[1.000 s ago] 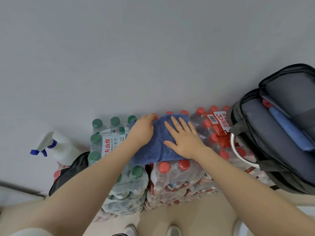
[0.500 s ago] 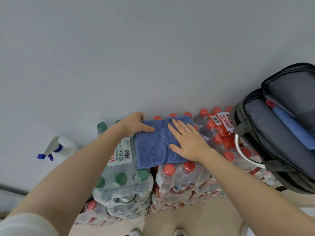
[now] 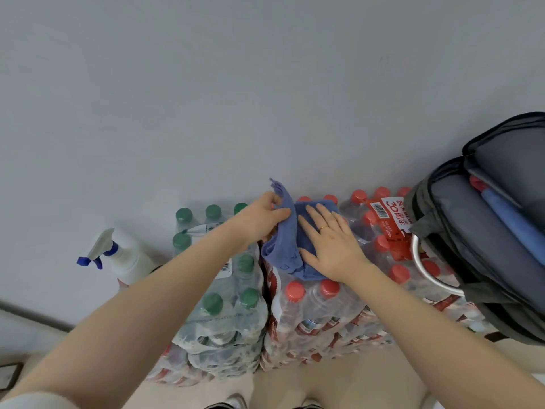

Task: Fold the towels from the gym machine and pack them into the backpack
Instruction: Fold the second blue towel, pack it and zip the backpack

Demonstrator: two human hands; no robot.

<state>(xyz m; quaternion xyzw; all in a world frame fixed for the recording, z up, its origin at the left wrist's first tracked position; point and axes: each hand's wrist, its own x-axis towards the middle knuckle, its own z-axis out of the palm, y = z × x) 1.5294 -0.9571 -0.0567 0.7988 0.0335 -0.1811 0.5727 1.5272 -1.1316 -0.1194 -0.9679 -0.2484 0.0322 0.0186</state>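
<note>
A person's two bare forearms reach forward over shrink-wrapped packs of bottled water stacked against a pale wall. The right hand [image 3: 330,246], fingers straight and spread, lies flat on the right half of a blue towel [image 3: 303,240] that rests on the red-capped bottle pack [image 3: 321,305]. The left hand [image 3: 259,222] pinches the towel's left edge between thumb and fingers, lifting that flap upright so its corner stands above the knuckles. Just left of the towel sits a green-capped bottle pack [image 3: 227,302], partly under the left forearm. At far left a white spray bottle [image 3: 118,255] with a blue nozzle stands by the wall. At right, an open grey backpack [image 3: 472,246] rests on the red-capped bottles, with another folded blue towel [image 3: 513,222] already tucked into its compartment.
</note>
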